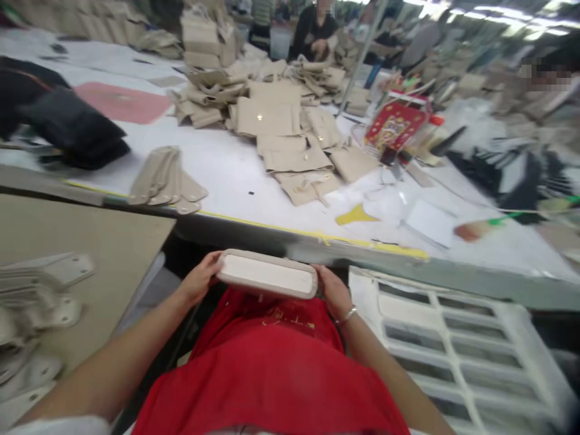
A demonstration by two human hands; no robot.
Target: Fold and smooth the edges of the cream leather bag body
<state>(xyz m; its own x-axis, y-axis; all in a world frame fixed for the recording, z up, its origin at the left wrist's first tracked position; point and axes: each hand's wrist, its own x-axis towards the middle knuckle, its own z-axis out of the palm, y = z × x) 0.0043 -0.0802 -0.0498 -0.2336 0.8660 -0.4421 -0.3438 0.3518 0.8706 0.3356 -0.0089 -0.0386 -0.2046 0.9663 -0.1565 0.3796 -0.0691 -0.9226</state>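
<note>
- Head view, centre as clock hub: panel (268,275) with white face and beige rim, just below centre toward 6 o'clock, held off the desk (224,181), in front of the red apron (272,368).
- Left hand (205,279), 7 o'clock: fingers gripping the panel's left end.
- Right hand (334,291), 5 o'clock: fingers gripping the right end; some fingertips hidden.
- Two-ended hold probably keeps the panel level, white face visible to the wearer.
- Slotted frame (452,350), 4 o'clock, beside the right forearm; likely there for easy reach.
- Beige straps (158,175), between 9 and 10 o'clock: fanned at desk edge, probably so singles lift off easily.
- More pale straps (31,284) at 8 o'clock, on a side board (122,241), seemingly kept off the main surface.
- Beige pieces (272,115), 12 o'clock: overlapping heap, likely stacked to save room.
- Red box (394,124), 2 o'clock: upright, apparently a tool holder.
- Co-worker (312,33), far 12 o'clock, beyond the heap.
</note>
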